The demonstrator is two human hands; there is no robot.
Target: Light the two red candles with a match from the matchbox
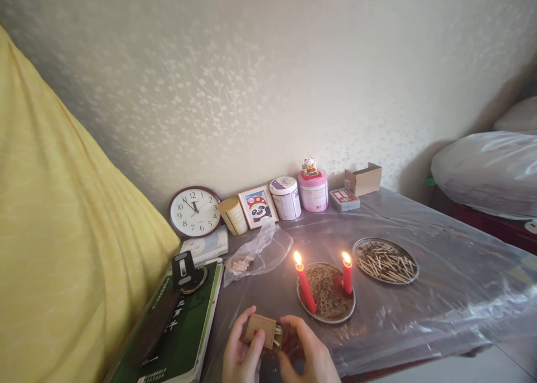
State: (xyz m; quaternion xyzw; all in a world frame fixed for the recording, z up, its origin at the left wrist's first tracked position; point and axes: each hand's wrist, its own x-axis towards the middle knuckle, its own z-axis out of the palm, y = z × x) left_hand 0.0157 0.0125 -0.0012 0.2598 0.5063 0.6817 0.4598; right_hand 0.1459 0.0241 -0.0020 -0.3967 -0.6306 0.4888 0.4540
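A brown matchbox (pixel 260 330) is gripped in my left hand (pixel 243 349), the thumb lying across its top. Its inner tray is slid partly out on the right, and the ends of several matches (pixel 277 335) show there. My right hand (pixel 307 349) closes its fingers round that end of the box; the fingertips are partly hidden. Just beyond my hands, a round metal plate (pixel 325 319) with a brown, stained surface bears two lit red candles. The left candle (pixel 306 289) leans, while the right candle (pixel 347 278) is shorter and nearly upright.
Another round plate (pixel 386 282) holds many wooden sticks. Behind are a clock (pixel 195 211), a framed panda picture (pixel 257 206), two lidded tubs and a small carton (pixel 364 179). A crumpled plastic bag (pixel 262 251) lies left of the candles, near a green book (pixel 184 330).
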